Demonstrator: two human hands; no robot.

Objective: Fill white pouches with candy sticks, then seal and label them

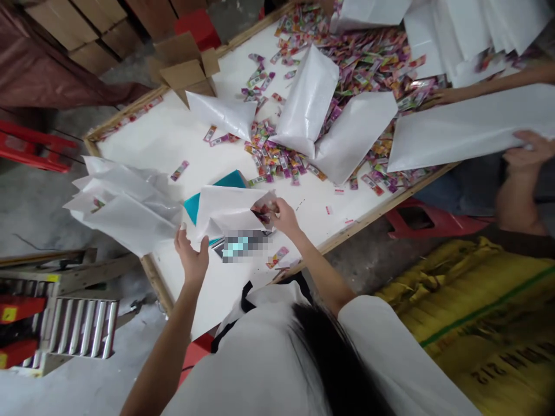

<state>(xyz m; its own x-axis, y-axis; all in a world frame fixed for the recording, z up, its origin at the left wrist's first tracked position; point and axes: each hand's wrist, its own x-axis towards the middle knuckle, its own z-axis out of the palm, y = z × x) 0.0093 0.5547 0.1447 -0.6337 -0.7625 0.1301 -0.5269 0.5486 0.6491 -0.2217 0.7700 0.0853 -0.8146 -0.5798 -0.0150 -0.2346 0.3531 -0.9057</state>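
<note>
A white bag (225, 205) lies on a flat teal platform (229, 180) near the table's front edge. At the bag's mouth, where dark reddish packets show, my right hand (284, 216) is closed on the edge. My left hand (191, 257) is open, thumb and fingers apart, just left of the bag. Its fingertips are close to a pile of white bags (130, 202) at the table's left corner; whether they touch it I cannot tell. Below the bag is a dark panel (243, 245) with a blurred-out display. A small colourful packet (277, 257) lies beside the panel.
Colourful packets (368, 63) are heaped at the table's back right, with several white bags (303, 104) on them. A co-worker's hand (531, 150) holds another white bag (472, 127). Elsewhere are an open carton (186, 69), yellow sacks (477, 300) and a roller conveyor (84, 326).
</note>
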